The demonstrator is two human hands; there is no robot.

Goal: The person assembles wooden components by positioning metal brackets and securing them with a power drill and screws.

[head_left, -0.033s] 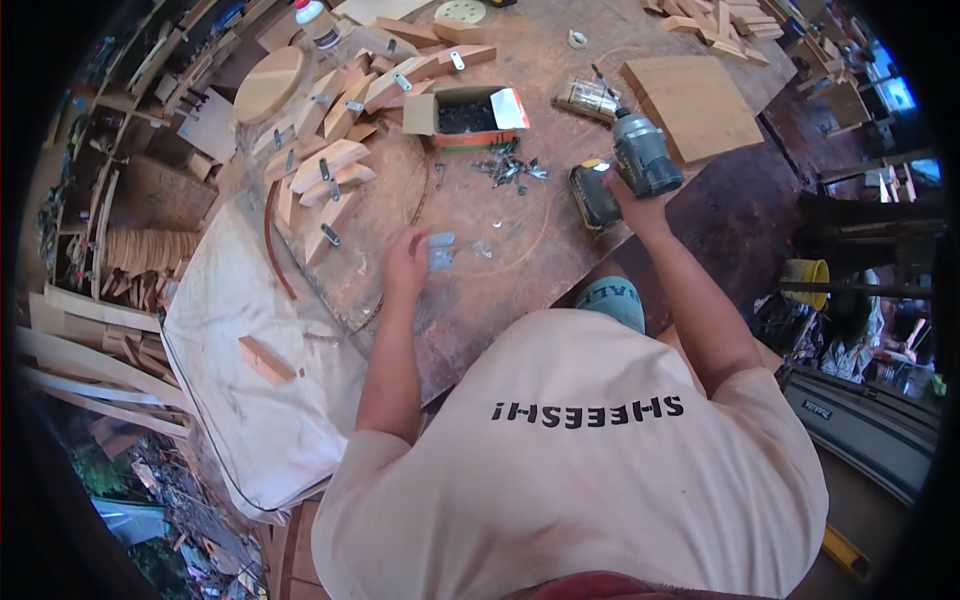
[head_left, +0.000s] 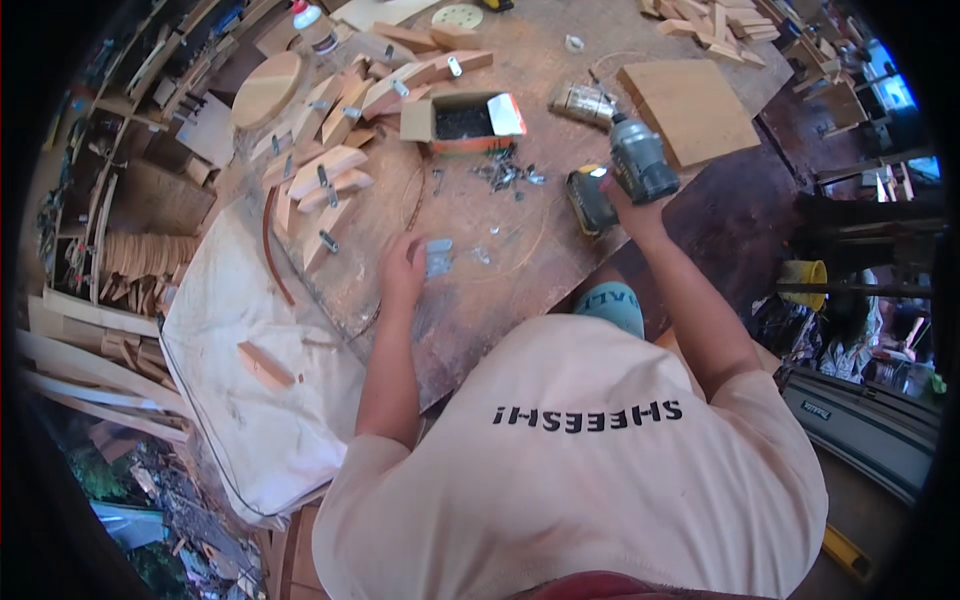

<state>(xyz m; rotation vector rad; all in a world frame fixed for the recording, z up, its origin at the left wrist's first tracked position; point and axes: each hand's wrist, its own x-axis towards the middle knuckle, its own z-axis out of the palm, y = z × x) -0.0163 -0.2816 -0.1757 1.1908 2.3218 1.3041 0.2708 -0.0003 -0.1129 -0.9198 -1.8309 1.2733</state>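
My right hand (head_left: 634, 207) is wrapped round the handle of a cordless drill (head_left: 642, 160), which is dark grey with a black and yellow battery (head_left: 592, 200). Its bit points away from me, toward the far side of the workbench (head_left: 390, 330). My left hand (head_left: 401, 265) rests at the bench with thumb and fingers slightly curved and a gap between them. Just right of those fingers lie small grey metal plates (head_left: 438, 258). Farther off, a pile of loose screws and small metal hardware (head_left: 512, 175) is scattered before an open cardboard box (head_left: 465, 146) with dark contents.
Cut wood blocks (head_left: 330, 165), several bearing metal plates, crowd the left of the bench. A wooden board (head_left: 690, 112) lies right of the drill, near a clear packet (head_left: 584, 103). A bottle (head_left: 315, 28) and a round wooden disc (head_left: 268, 90) stand back left. White cloth (head_left: 270, 330) hangs at left.
My left hand has drawn back very slightly from the metal plates, and the gap between its thumb and fingers shows more. The drill has barely moved.
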